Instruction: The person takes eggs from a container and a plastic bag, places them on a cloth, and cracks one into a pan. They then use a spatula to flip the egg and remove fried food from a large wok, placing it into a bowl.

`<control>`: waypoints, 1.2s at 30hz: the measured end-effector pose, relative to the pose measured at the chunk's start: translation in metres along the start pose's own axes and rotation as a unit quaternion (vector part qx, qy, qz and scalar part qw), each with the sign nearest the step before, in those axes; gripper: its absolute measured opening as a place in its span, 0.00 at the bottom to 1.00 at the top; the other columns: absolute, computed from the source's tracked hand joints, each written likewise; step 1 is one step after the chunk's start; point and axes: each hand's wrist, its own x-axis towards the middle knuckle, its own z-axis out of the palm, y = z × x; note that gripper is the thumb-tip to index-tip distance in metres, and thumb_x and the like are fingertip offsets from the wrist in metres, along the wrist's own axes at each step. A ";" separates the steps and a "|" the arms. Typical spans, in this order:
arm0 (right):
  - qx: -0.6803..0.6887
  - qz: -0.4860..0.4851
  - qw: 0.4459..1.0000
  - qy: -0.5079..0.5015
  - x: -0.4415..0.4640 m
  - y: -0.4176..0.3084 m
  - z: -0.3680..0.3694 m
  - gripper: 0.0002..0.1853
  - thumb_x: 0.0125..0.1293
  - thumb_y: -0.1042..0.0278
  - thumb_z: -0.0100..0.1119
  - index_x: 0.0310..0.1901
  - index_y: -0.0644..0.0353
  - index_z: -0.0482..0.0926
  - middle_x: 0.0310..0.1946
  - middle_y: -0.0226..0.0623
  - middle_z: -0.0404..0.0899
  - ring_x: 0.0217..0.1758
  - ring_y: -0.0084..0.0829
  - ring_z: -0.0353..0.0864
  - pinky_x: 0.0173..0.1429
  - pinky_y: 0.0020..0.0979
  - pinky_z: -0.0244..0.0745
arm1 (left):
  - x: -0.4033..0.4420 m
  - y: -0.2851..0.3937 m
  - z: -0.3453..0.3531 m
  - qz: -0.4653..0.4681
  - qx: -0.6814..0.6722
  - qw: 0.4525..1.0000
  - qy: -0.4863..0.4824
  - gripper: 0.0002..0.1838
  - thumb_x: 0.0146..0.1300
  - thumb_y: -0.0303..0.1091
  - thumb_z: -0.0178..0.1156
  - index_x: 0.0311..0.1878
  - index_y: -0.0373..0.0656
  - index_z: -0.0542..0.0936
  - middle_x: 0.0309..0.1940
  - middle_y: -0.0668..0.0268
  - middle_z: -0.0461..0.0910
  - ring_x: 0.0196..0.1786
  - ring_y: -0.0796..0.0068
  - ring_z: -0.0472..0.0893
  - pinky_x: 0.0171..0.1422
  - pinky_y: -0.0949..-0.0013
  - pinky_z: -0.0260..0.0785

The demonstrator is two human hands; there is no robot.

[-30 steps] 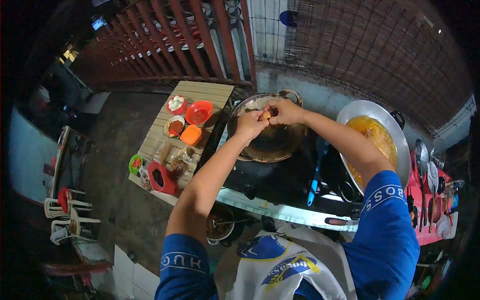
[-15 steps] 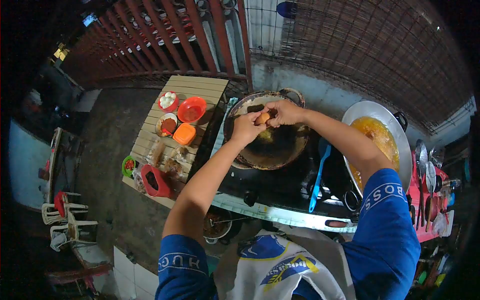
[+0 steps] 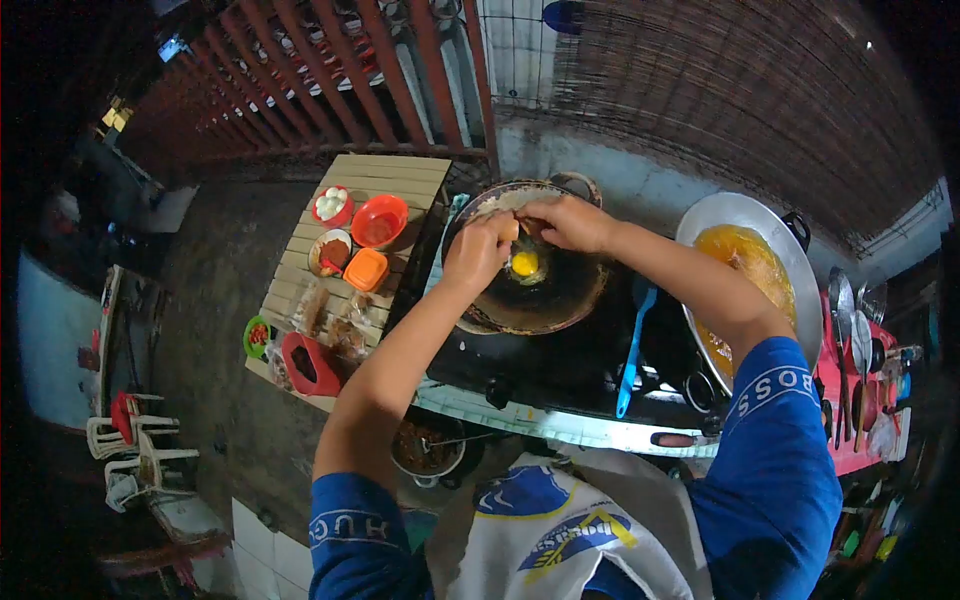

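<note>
Well inside wok rim [image 3: 545,328], egg yolk [image 3: 524,263].

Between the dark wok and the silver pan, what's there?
In the head view, a blue spatula lies on the black stovetop between the dark wok and the silver pan; the right forearm crosses above.

Blue sleeves [image 3: 775,455], white lettering [image 3: 768,388], pale, probably cloth apron [image 3: 575,530]
</note>
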 end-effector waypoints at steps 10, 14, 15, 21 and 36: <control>-0.130 -0.072 0.971 0.188 -0.019 -0.046 -0.031 0.12 0.49 0.77 0.50 0.37 0.56 0.67 0.36 0.37 0.72 0.38 0.44 0.74 0.37 0.39 0.70 | -0.006 0.063 -0.060 0.200 0.229 0.946 0.114 0.19 0.45 0.22 0.54 0.45 0.40 0.72 0.42 0.63 0.69 0.47 0.64 0.71 0.47 0.67 0.69; -0.126 -0.069 0.967 0.209 -0.027 -0.062 -0.039 0.13 0.49 0.77 0.50 0.38 0.56 0.67 0.36 0.37 0.72 0.40 0.42 0.73 0.39 0.39 0.70 | -0.010 0.075 -0.069 0.230 0.221 0.937 0.143 0.18 0.46 0.22 0.52 0.44 0.41 0.73 0.41 0.65 0.69 0.46 0.64 0.70 0.46 0.68 0.69; -0.116 -0.070 0.969 0.208 -0.029 -0.065 -0.039 0.13 0.49 0.77 0.50 0.39 0.56 0.67 0.36 0.37 0.72 0.41 0.42 0.73 0.39 0.39 0.69 | -0.011 0.076 -0.070 0.232 0.222 0.936 0.144 0.18 0.46 0.22 0.52 0.44 0.41 0.73 0.41 0.65 0.69 0.46 0.64 0.70 0.46 0.68 0.69; -0.114 0.006 0.966 0.230 -0.029 -0.055 -0.020 0.18 0.49 0.76 0.53 0.44 0.55 0.69 0.37 0.40 0.74 0.39 0.43 0.74 0.41 0.35 0.71 | -0.016 0.071 -0.070 0.169 0.215 0.950 0.149 0.19 0.44 0.26 0.59 0.44 0.42 0.73 0.41 0.64 0.72 0.48 0.63 0.70 0.48 0.67 0.67; 0.474 0.128 0.828 0.271 -0.113 -0.144 0.017 0.22 0.51 0.78 0.59 0.49 0.62 0.65 0.39 0.37 0.71 0.40 0.26 0.73 0.45 0.27 0.72 | -0.089 0.109 -0.042 -0.041 -0.338 0.940 0.031 0.21 0.54 0.35 0.60 0.50 0.40 0.70 0.45 0.65 0.73 0.46 0.76 0.71 0.49 0.73 0.62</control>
